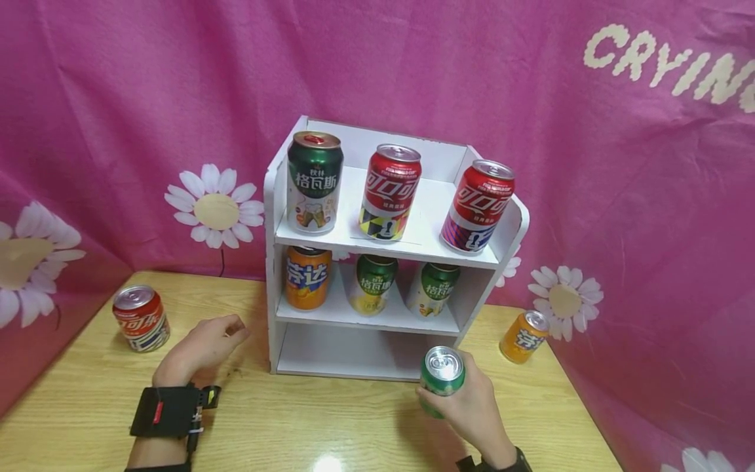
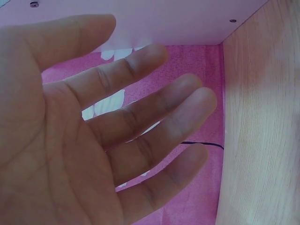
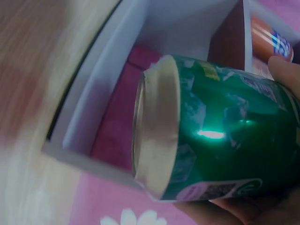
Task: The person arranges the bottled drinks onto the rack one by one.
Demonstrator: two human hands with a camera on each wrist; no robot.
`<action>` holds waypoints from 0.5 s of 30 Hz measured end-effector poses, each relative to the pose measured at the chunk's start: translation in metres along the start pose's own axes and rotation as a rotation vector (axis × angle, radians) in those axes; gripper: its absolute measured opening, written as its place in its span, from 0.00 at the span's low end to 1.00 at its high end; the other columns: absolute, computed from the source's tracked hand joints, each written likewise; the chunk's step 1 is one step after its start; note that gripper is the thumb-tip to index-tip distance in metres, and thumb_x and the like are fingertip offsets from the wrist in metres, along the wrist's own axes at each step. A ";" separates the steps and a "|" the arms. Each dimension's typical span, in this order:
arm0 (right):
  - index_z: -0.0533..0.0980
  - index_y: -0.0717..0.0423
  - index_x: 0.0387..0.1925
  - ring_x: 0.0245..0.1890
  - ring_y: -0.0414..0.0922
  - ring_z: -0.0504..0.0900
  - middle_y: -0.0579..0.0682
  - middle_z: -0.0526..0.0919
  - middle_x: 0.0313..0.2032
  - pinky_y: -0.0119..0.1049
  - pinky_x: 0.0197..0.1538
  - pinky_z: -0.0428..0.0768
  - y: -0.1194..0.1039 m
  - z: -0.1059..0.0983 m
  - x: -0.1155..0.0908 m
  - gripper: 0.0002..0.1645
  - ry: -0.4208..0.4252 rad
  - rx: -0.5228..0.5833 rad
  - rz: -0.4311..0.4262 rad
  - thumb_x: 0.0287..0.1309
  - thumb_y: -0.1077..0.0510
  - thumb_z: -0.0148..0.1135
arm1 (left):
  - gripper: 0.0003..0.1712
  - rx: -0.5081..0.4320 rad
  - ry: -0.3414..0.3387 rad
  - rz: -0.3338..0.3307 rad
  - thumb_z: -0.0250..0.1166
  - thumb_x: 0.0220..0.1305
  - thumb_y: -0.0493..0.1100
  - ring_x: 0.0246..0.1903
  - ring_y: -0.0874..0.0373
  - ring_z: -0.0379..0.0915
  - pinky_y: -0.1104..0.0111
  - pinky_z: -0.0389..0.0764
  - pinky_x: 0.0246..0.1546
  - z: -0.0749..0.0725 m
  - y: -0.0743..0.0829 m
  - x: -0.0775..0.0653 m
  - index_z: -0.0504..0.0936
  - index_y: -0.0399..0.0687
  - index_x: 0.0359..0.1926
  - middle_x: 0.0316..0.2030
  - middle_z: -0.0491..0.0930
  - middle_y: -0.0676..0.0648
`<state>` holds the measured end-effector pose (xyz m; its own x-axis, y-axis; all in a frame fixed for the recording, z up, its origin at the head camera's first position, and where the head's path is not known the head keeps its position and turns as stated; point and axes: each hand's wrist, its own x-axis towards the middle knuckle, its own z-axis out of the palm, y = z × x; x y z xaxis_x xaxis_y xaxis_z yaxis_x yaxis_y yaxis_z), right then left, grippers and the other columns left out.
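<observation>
My right hand (image 1: 476, 400) grips a green soda can (image 1: 442, 375) in front of the bottom tier of a white shelf rack (image 1: 270, 275). In the right wrist view the green can (image 3: 225, 131) shows its bare metal end toward the rack, and its far side is hidden by fingers. Over the table left of the rack, my left hand (image 1: 203, 347) holds nothing. The left wrist view shows that hand's palm (image 2: 56, 154) with its fingers loosely spread. Nearest to it stands a red cola can (image 1: 141, 319).
On the top tier stand a green-and-white can (image 1: 314, 187) and two red cola cans (image 1: 390, 193). The middle tier holds an orange can (image 1: 307, 282) and two green cans (image 1: 373, 285). Another orange can (image 1: 523, 337) stands right of the rack. Behind hangs a pink curtain (image 1: 147, 85).
</observation>
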<state>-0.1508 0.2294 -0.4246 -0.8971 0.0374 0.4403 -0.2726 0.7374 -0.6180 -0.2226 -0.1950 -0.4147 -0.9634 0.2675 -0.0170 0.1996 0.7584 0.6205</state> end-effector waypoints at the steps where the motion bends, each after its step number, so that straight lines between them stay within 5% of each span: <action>1: 0.71 0.59 0.48 0.36 0.42 0.81 0.50 0.82 0.37 0.40 0.39 0.80 -0.002 0.003 0.000 0.43 -0.006 0.012 0.006 0.26 0.53 0.84 | 0.18 -0.001 -0.003 0.000 0.53 0.70 0.48 0.46 0.41 0.74 0.49 0.74 0.44 0.000 0.000 0.000 0.76 0.35 0.46 0.42 0.79 0.38; 15: 0.69 0.62 0.48 0.39 0.49 0.82 0.54 0.81 0.39 0.43 0.42 0.80 -0.026 0.058 0.008 0.45 -0.151 0.096 -0.003 0.26 0.52 0.83 | 0.19 -0.006 -0.004 0.012 0.53 0.70 0.47 0.46 0.39 0.73 0.49 0.74 0.45 0.000 0.001 0.001 0.76 0.33 0.47 0.43 0.79 0.37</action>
<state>-0.1708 0.1718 -0.4426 -0.9362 -0.0724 0.3439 -0.3012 0.6693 -0.6792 -0.2235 -0.1944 -0.4140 -0.9603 0.2789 -0.0121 0.2104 0.7515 0.6252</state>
